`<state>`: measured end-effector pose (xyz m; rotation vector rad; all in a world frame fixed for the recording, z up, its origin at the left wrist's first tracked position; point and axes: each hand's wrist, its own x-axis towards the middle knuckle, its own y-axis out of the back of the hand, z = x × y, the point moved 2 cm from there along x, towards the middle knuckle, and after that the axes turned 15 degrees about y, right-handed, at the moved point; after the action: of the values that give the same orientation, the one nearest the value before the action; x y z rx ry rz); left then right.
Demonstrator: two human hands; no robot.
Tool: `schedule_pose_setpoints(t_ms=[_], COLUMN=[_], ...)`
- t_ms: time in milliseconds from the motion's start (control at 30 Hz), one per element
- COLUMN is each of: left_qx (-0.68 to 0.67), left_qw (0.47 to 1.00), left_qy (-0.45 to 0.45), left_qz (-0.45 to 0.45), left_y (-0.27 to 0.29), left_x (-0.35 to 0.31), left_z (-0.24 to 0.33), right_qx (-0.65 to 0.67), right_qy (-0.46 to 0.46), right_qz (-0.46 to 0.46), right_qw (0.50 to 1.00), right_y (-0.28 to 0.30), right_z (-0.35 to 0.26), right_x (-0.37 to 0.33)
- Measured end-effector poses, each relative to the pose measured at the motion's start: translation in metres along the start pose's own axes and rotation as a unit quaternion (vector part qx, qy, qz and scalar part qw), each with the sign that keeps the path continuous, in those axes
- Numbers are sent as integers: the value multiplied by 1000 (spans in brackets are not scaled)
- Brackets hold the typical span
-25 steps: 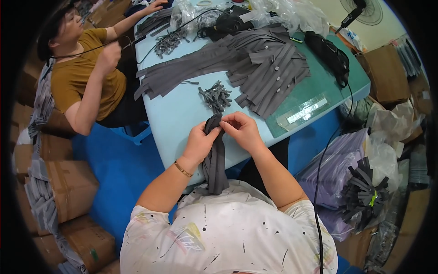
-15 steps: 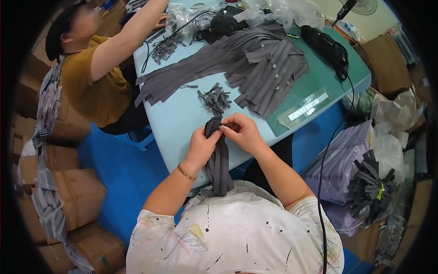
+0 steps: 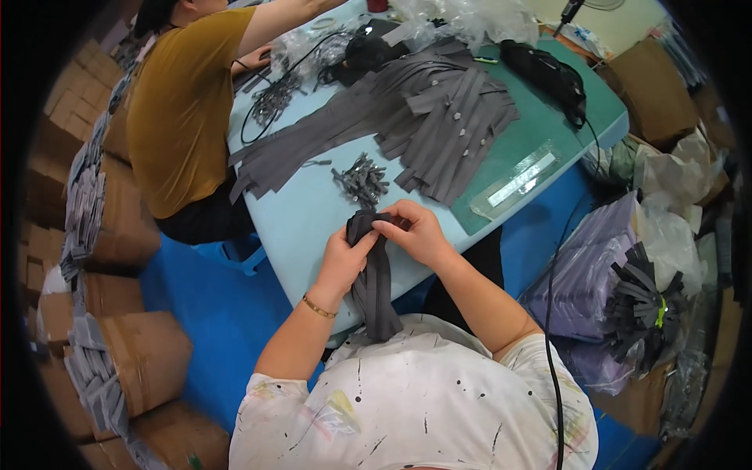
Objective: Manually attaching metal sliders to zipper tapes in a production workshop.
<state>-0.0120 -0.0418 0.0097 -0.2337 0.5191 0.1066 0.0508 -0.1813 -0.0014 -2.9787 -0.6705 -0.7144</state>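
Observation:
A bundle of dark grey zipper strips [image 3: 377,294] hangs over the near table edge down to my lap. My left hand [image 3: 342,254] is closed around the bundle near its top end. At that same end, my right hand [image 3: 409,233] pinches with thumb and forefinger against the strip tops; any small part between those fingertips is hidden. Just beyond my hands lies a heap of small grey zipper pulls [image 3: 362,180] with shiny metal bits. Farther back, many more zipper strips [image 3: 462,129] are spread in overlapping layers, a few small metallic pieces on them.
The pale blue table [image 3: 274,223] has a green mat [image 3: 540,157] at right. A black pouch [image 3: 544,78] and clear plastic bags [image 3: 478,23] lie at the back. A co-worker [image 3: 184,117] sits at left. Cartons [image 3: 145,356] and wrapped purple stacks [image 3: 583,270] flank me.
The whole view has shifted slightly. The co-worker leans farther over the table. My hands stay at the bundle's top end, with the right fingers now lying closer over the strip ends.

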Motion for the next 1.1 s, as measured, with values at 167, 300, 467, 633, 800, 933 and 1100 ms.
schedule_pose_setpoints(t_ms=[167,300,467,633,800,933,1100], left_qx=[-27,-3,98,32,-26,-21,9], left_qw=[1000,999,994,997,994,992,988], left_qy=[-5,0,17,-1,23,32,68], left_qz=[14,-46,-41,-67,-103,-119,-140], left_y=[-2,0,-4,-2,10,9,9], left_x=[-9,-2,-1,9,10,5,5], left_z=[8,0,7,12,9,9,9], right_qx=[61,145,138,4,-11,-164,-162], right_qy=[57,17,16,72,109,134,140], right_qz=[11,59,268,326,97,-171,-112], right_qw=[996,987,953,942,989,962,970], right_y=[2,7,76,181,109,16,-2], right_z=[4,5,-13,-5,-18,-35,-28], right_x=[-4,1,68,146,123,54,30])
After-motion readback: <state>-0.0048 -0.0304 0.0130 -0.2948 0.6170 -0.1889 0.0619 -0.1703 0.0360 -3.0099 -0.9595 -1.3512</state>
